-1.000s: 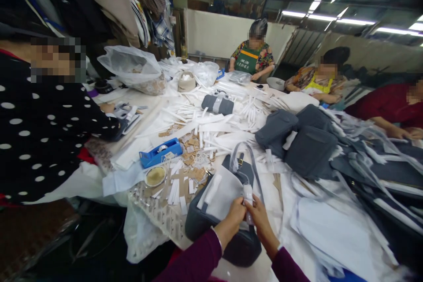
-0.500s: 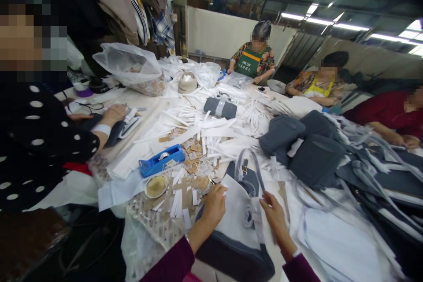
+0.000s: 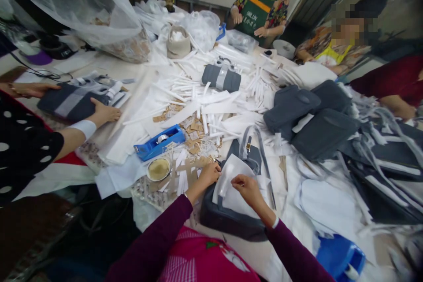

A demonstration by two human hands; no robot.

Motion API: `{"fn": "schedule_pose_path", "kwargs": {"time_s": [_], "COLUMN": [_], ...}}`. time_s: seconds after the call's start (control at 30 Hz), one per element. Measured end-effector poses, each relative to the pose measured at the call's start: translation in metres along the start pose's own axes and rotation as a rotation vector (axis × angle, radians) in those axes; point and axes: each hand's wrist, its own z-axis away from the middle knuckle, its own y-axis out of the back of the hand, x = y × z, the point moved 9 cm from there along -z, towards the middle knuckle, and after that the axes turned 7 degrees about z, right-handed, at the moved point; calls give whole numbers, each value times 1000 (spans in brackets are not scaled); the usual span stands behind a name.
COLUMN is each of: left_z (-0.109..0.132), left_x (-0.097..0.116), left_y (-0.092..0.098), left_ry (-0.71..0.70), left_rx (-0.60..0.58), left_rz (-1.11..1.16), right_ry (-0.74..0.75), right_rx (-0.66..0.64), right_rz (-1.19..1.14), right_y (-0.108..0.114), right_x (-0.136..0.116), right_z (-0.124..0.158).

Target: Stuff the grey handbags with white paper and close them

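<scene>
A dark grey handbag lies at the table's near edge, its strap looping up toward the table's middle. A white wrapping sheet covers its top. My left hand grips the sheet's upper left edge, beside scattered brown paper tags. My right hand rests on the sheet's middle, fingers pinched on a fold of it. Both sleeves are dark purple.
A blue tape dispenser and a round tin lie left of the bag. A co-worker's hand in a dotted sleeve presses another grey bag. Stacked grey bags lie right, white strips cover the middle, and other people sit at the far side.
The view has tilted down and closer. My hands have come together on the white sheet; the right hand moved left from the strap onto the sheet.
</scene>
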Motion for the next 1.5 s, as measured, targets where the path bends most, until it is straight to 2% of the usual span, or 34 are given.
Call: {"fn": "schedule_pose_path", "kwargs": {"time_s": [0.1, 0.2, 0.5, 0.67, 0.83, 0.97, 1.03, 1.13, 1.2, 1.27, 1.3, 1.33, 1.37, 1.43, 1.5], "left_z": [2, 1, -6, -9, -10, -8, -7, -6, -7, -8, -8, -8, -8, -11, -15], "left_x": [-10, -12, -7, -3, -2, -8, -10, -3, 25, 66, 85, 98, 104, 98, 80], "left_y": [-6, -9, -6, -5, -7, -12, -14, -12, -3, -1, -6, -16, -28, -49, -58], "left_ry": [25, 35, 107, 153, 177, 158, 149, 169, 78, -134, -248, -341, -401, -423, -379], "left_rx": [-64, -86, -49, -23, -38, -71, -82, -62, 47, 132, 116, 54, -37, -187, -227], "left_rz": [9, -29, -173, -199, -202, -87, -65, -212, -341, -409, -427, -447, -477, -572, -645], "right_ry": [57, 168, 425, 411, 309, 297, 310, 315, 306, 295, 290, 288, 291, 312, 317], "right_rx": [-150, -262, -473, -405, -309, -242, -231, -272, -312, -344, -355, -362, -370, -414, -418], "right_rz": [139, 249, 638, 608, 524, 420, 371, 321, 308, 305, 306, 307, 301, 225, 67], "right_y": [-26, -37, -50, -48, -48, -52, -52, -52, -52, -53, -53, -52, -50, -43, -21], "right_x": [-16, -32, -57, -52, -29, -17, -15, -15, -16, -19, -20, -21, -22, -23, -19], "right_z": [31, 48, 54, 48, 45, 50, 50, 47, 44, 44, 44, 44, 43, 37, 15]}}
